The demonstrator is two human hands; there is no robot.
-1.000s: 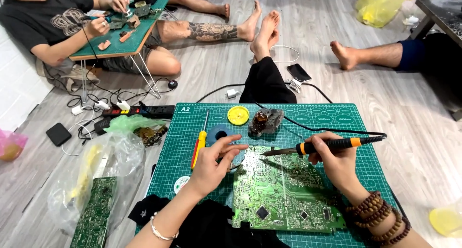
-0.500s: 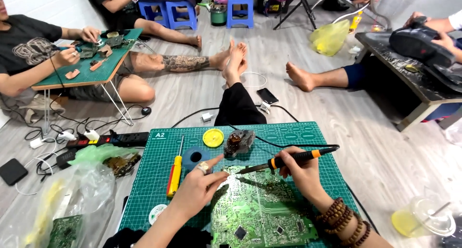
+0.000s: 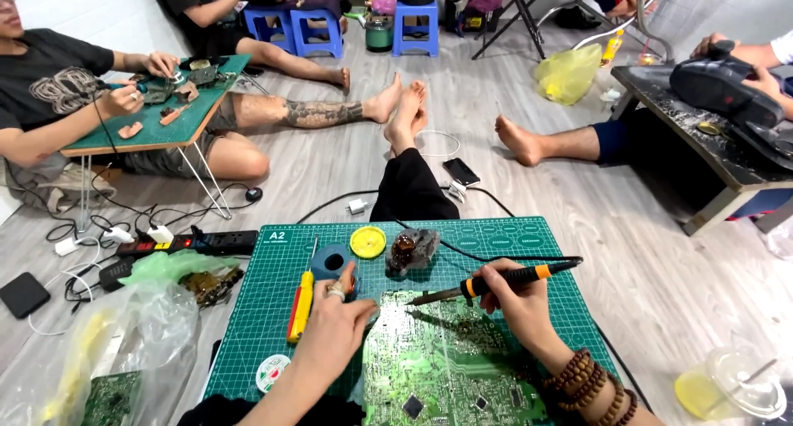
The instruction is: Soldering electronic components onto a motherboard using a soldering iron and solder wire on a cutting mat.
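Far left: one clear plastic bag (image 3: 124,343) lies on the floor with one green board showing inside it; one power strip (image 3: 194,242) sits just behind it, and one dark phone (image 3: 23,295) lies near the cables.
Low table: one small green-topped table (image 3: 157,133) stands at upper left, where one seated person works with both hands on small parts.
Mat: one green cutting mat (image 3: 496,244) covers the floor in front of the wearer.
Tools on mat: one yellow-and-red screwdriver (image 3: 301,306) lies at its left side; one blue ring-shaped reel (image 3: 332,261), one round yellow tin (image 3: 368,242) and one brown lumpy holder (image 3: 410,251) sit along the far edge.
Left hand: the left hand (image 3: 337,327) rests loosely curled, fingers pressing the near-left edge of the circuit board, holding nothing.
Board: one large green circuit board (image 3: 450,368) lies flat on the mat's near centre, between the two hands.
Right hand: the right hand (image 3: 516,302) is closed around one soldering iron (image 3: 496,284), its tip pointing left just above the board's far edge.
Far right: one plastic cup (image 3: 731,386) of yellow drink stands on the floor; one low dark bench (image 3: 702,137) stands beyond it.
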